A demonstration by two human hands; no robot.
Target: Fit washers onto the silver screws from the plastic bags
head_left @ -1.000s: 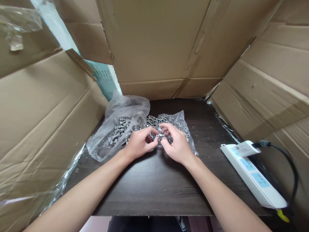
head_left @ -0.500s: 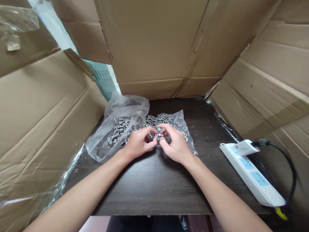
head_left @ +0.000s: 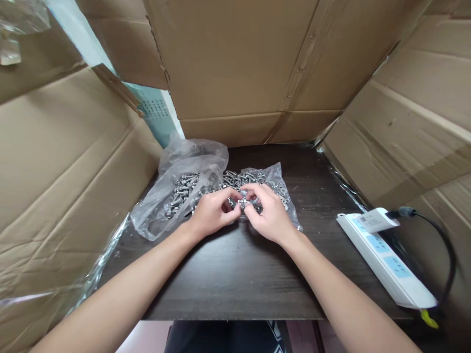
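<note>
Both hands have crept slightly up the frame. At centre, the left hand [head_left: 210,214] and right hand [head_left: 270,215] pinch a small shiny bolt [head_left: 243,201] between closed fingertips, over crinkled clear plastic bags [head_left: 162,211] of steel screws on the dark wood-grain table [head_left: 235,279], close for picking.
</note>
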